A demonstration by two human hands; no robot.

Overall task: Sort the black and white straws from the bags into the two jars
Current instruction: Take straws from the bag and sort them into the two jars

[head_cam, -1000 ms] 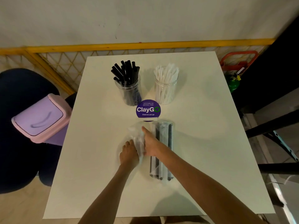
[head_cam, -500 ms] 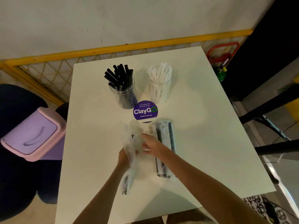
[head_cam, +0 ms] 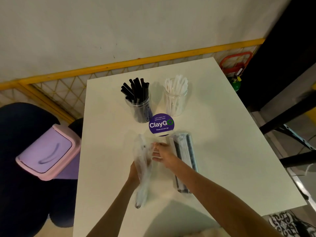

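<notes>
Two clear jars stand at the back of the white table (head_cam: 222,134): the left jar (head_cam: 139,108) holds black straws, the right jar (head_cam: 175,101) holds white straws. My left hand (head_cam: 134,170) grips a clear plastic bag (head_cam: 142,168), lifted and hanging above the table; a dark straw end shows at its bottom. My right hand (head_cam: 164,154) pinches the bag's upper edge beside it. A second clear bag (head_cam: 184,159) with black and white straws lies flat on the table, just right of my right hand.
A purple round ClayGo sticker (head_cam: 161,124) sits between the jars and the bags. A pink and purple bin (head_cam: 47,152) stands left of the table. A yellow lattice fence (head_cam: 68,89) runs behind. A red trolley (head_cam: 236,64) is at the back right.
Both hands have lifted the left bag off the table and stretched it out lengthways; it was crumpled under them a second ago. The camera has tilted and shifted.
</notes>
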